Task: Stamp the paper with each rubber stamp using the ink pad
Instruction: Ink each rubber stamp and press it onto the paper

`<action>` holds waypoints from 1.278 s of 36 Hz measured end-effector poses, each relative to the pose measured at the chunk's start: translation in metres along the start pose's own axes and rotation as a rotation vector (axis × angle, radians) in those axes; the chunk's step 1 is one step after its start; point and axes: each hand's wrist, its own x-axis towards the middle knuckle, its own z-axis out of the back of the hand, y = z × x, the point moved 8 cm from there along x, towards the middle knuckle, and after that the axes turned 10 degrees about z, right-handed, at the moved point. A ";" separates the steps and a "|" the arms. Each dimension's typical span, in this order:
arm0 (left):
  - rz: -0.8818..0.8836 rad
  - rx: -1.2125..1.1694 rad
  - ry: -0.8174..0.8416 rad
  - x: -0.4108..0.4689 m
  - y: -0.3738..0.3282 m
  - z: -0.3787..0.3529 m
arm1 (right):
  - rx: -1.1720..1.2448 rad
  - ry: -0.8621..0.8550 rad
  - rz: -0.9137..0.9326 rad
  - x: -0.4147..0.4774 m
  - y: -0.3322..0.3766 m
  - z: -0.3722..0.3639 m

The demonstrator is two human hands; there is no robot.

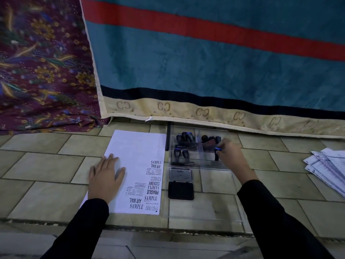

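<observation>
The open ink pad (180,190) is seen nearest, on the tiled floor (46,165), just right of the paper (136,146). The paper is pressed flat by the left hand (105,176), with the fingers straight and nothing held. Many black words are already printed along the paper's right edge. The paper is thin and light and would likely slide if it were let go.

A little farther away, one rubber stamp (217,153) is pinched at its dark handle by the curled fingers of the right hand (231,156), inside the clear tray (199,170). The stamp looks small, hard and light. It is best held by the handle, with the rubber side down. It is hemmed in by the tray walls, and the other stamps (184,137) lie close behind.

A pile of papers (328,171) is seen far right. A blue blanket (205,62) and a purple flowered cloth (43,62) are farthest.
</observation>
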 end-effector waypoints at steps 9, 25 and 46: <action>0.005 0.032 0.012 -0.002 -0.005 0.003 | -0.237 0.238 0.053 0.013 0.008 -0.017; -0.012 0.046 0.044 0.012 -0.035 0.024 | -0.101 0.343 0.343 0.010 0.101 -0.049; -0.528 -0.054 0.369 -0.070 -0.114 -0.037 | 0.053 0.010 0.275 0.004 0.094 -0.013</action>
